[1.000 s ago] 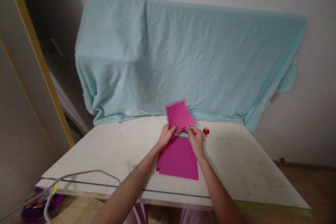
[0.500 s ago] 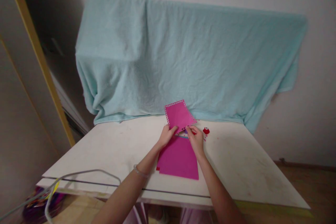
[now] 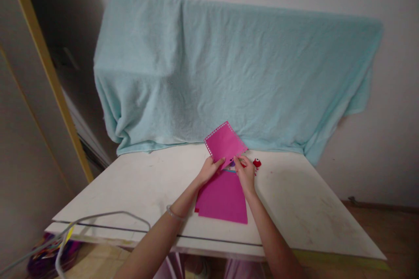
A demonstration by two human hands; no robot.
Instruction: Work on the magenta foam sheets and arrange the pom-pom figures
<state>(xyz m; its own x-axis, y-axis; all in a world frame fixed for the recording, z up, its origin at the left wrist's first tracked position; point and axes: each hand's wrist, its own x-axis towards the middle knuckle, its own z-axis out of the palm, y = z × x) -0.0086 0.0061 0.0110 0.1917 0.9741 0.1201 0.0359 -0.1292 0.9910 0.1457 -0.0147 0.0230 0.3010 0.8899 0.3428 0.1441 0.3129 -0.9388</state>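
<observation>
A pink sheet with a row of small holes along its edges [image 3: 225, 143] is raised above the table, tilted with one corner pointing away from me. My left hand [image 3: 209, 170] pinches its lower left side, thumb on top. At the lower right edge, by some dark spots, the fingertips of my right hand [image 3: 245, 173] are closed on it; any small thing between them is too small to make out. Below lies a larger, darker pink sheet [image 3: 222, 198] with a bit of red showing at its left corner. Small purple and red pieces are partly hidden behind my right hand.
A small red piece with a white-and-black eye [image 3: 257, 162] lies right of my right hand on the white table [image 3: 294, 200]. A light blue cloth [image 3: 242, 74] hangs behind the table. A grey cable [image 3: 108, 213] loops over the front left edge.
The raised pink sheet has turned a little clockwise, its right corner now farther right. My right hand has shifted slightly right; both hands keep their hold.
</observation>
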